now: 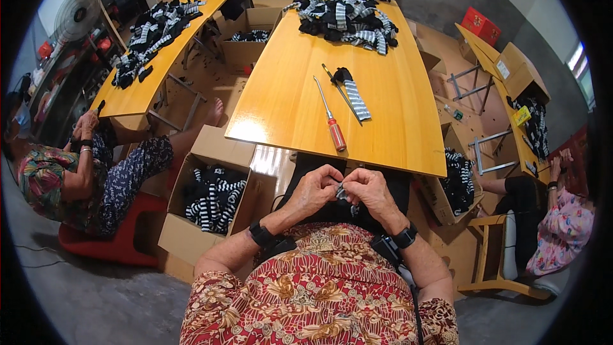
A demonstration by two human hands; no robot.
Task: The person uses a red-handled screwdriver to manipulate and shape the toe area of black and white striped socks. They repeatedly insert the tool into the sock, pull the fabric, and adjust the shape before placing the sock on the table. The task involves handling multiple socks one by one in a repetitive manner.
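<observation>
My left hand [313, 192] and my right hand [372, 194] meet in front of my body, just off the table's near edge. Between their pinched fingertips is a small bunched grey and black knit piece that looks like a sock [341, 195]; most of it is hidden by the fingers. On the yellow wooden table [281, 96] ahead lies a screwdriver with a red handle [336, 134]. Beside it, a thin dark stick-like tool [345, 98] lies along a grey-and-white striped sock [357, 98] with a black end.
Striped socks [348, 19] are heaped at the table's far end. Open cardboard boxes of socks stand on the floor, one left [191, 236] and one right [440, 207]. Co-workers sit at both sides and beyond the tables. More socks [159, 29] cover the left table.
</observation>
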